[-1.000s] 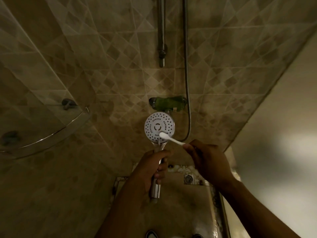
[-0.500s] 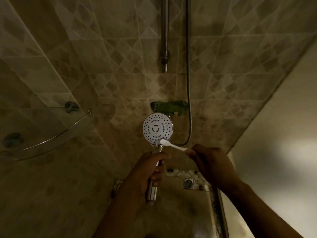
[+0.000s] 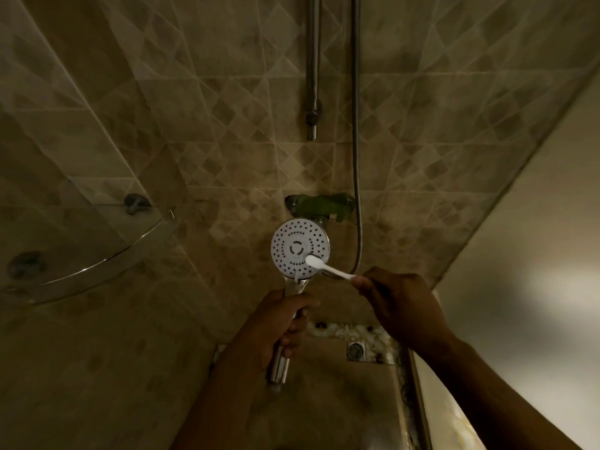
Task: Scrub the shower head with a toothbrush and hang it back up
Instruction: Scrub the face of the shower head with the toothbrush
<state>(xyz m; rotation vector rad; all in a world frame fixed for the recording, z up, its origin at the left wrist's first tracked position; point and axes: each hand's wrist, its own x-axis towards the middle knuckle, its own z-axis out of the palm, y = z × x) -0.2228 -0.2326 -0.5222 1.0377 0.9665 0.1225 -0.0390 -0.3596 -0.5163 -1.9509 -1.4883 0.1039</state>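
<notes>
The shower head (image 3: 297, 245) has a round white face full of small holes and a chrome handle. It faces me in the middle of the view. My left hand (image 3: 279, 323) is shut around the chrome handle below the face. A white toothbrush (image 3: 328, 269) rests with its head on the lower right part of the face. My right hand (image 3: 399, 303) grips the toothbrush handle to the right of the shower head. The metal hose (image 3: 356, 157) runs up the tiled wall behind.
A chrome slide rail (image 3: 312, 66) hangs on the tiled wall above. A mixer valve wrapped in green (image 3: 321, 206) sits just behind the shower head. A curved glass corner shelf (image 3: 84, 271) juts out at left. A floor drain (image 3: 355, 350) lies below, and a pale wall stands at right.
The toothbrush head has shifted up from the lower rim onto the lower right of the face. The view has tilted slightly, so the shower head sits a little lower in frame.
</notes>
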